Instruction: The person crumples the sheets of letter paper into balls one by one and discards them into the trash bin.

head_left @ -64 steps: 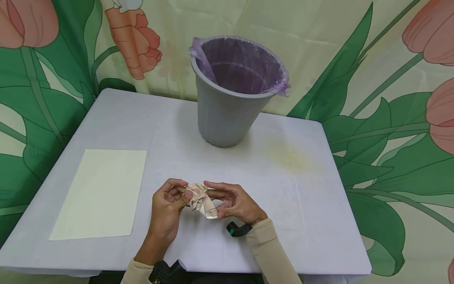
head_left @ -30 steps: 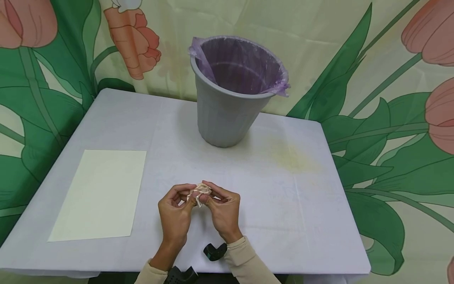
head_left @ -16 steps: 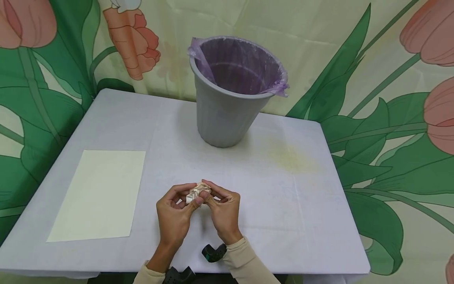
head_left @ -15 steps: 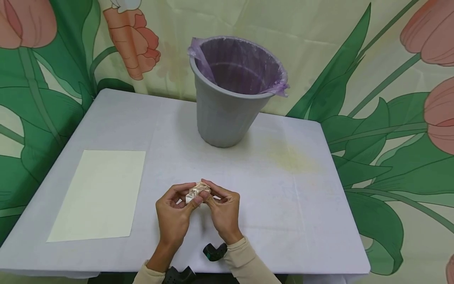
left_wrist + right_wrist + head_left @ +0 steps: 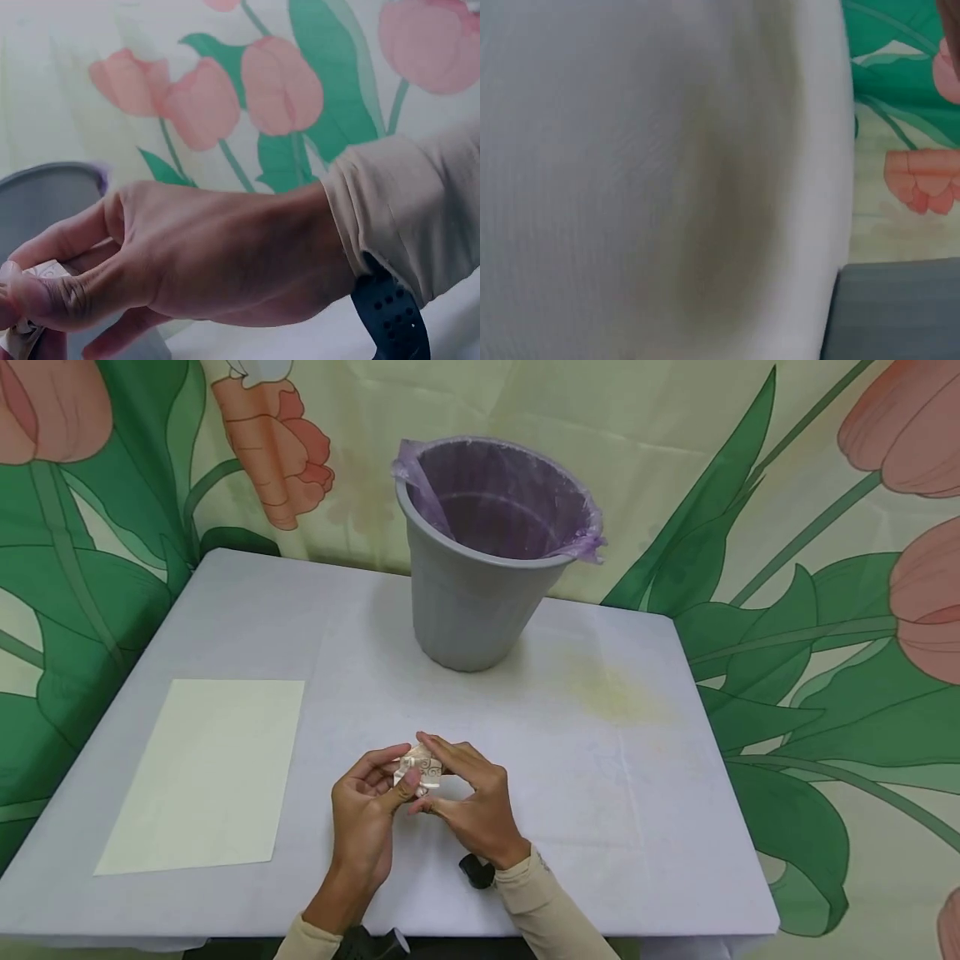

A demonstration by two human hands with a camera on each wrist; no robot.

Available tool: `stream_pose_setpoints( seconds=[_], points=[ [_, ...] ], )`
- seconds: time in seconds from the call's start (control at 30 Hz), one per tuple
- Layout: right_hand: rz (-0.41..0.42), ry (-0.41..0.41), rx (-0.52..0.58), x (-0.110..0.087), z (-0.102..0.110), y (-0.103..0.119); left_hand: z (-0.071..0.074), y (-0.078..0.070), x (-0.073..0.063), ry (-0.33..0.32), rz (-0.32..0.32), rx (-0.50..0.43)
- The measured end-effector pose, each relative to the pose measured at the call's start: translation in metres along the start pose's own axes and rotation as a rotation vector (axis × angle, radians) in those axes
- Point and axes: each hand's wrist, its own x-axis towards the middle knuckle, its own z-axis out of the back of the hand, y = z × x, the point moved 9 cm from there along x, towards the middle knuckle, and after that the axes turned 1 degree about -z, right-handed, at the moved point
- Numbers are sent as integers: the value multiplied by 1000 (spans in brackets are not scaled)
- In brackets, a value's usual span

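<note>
A small crumpled piece of cream paper with brown printed lines is held above the white table near its front. My left hand pinches it between thumb and fingers; in the left wrist view the thumb lies across the front of the paper. On the other side is my right hand, its fingers stretched along the paper's upper right edge. Its thumb is spread below, apart from the paper. The right wrist view shows mostly tabletop, blurred, and not the paper.
A grey bin lined with a purple bag stands at the back of the table. To the left lies a flat pale-yellow sheet. Behind hangs a backdrop printed with tulips.
The paper has gone from a longer twisted piece to a compact wad. Both hands pressed it with their thumbs; now the right thumb has come off and the right hand has spread.
</note>
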Motion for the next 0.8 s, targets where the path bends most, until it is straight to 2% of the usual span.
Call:
stream_pose_setpoints(
  seconds=[0.3, 0.57, 0.8],
  points=[
    [-89, -64, 63, -1, -5, -2, 3, -8, 0, -16, -103, 73],
    [-81, -88, 67, -3, -11, 0, 7, -7, 0, -29, -106, 68],
    [-117, -90, 150, -4, -13, -5, 9, -10, 1, -22, -129, 113]
  ],
)
